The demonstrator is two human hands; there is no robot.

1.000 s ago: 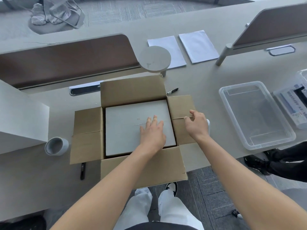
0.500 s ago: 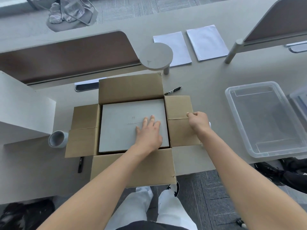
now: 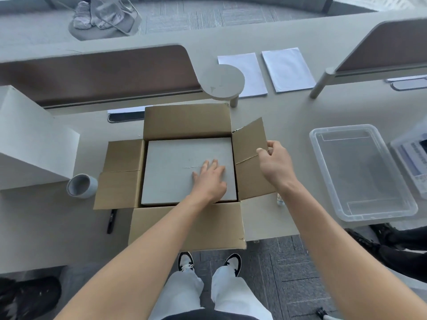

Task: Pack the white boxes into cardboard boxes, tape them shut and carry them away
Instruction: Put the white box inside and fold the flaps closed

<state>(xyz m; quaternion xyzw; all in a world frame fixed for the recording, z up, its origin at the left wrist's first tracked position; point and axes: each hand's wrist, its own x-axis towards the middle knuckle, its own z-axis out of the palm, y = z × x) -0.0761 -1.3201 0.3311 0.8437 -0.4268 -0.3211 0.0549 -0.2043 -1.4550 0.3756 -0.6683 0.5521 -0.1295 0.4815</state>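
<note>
- We see a white box [image 3: 175, 167] lying flat inside the open cardboard box [image 3: 187, 122], which stands at the near edge of the table [image 3: 272, 116]; its top face fills nearly the whole opening
- Our left hand [image 3: 209, 182] rests palm-down on the near right part of the white box, fingers straight and slightly spread, grasping nothing
- Our right hand [image 3: 276, 166] pinches the outer edge of the right flap [image 3: 250, 158] between thumb and curled fingers; this flap is tilted up off the table
- The left flap [image 3: 120, 174] lies flat on the table, the far flap stands up behind the white box, and the near flap [image 3: 187, 225] hangs out past the table edge
- A roll of tape [image 3: 82, 185] lies on its side just beside the left flap; a dark pen [image 3: 111, 220] lies near that flap's front corner
- A larger white box [image 3: 32, 139] stands at the left edge of view
- A clear plastic bin [image 3: 360, 172] sits on the table to the right, well apart from the cardboard box
- Two white sheets [image 3: 265, 71] lie side by side on the far part of the table, beyond a small round stand [image 3: 221, 83]
</note>
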